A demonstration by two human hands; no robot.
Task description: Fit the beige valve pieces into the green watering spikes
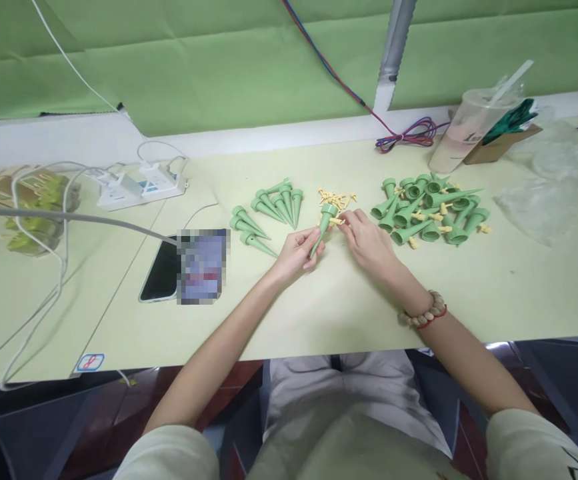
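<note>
My left hand (pixel 297 255) is closed around a green plastic cone-shaped spike (pixel 327 217), its wide cup end up and its point down toward me. A small yellow plastic fitting (pixel 337 221) sticks out from the spike's side below the cup. My right hand (pixel 369 239) pinches the outer end of that fitting with thumb and forefinger. Just beyond my hands lies a small pile of loose yellow fittings (pixel 337 199). To the left, several green cones (pixel 281 201) without visible fittings rest on the table. A heap of green cones (pixel 423 210), several with yellow fittings, lies to the right.
Left of my arms are two phones, one dark-screened (pixel 159 272) and one blurred (pixel 203 267). A power strip (pixel 143 190) with white cables (pixel 61 267) stands behind them. At the back right are a drink cup (pixel 461 130), a bundled wire (pixel 409 139) and clear plastic bags (pixel 539 207).
</note>
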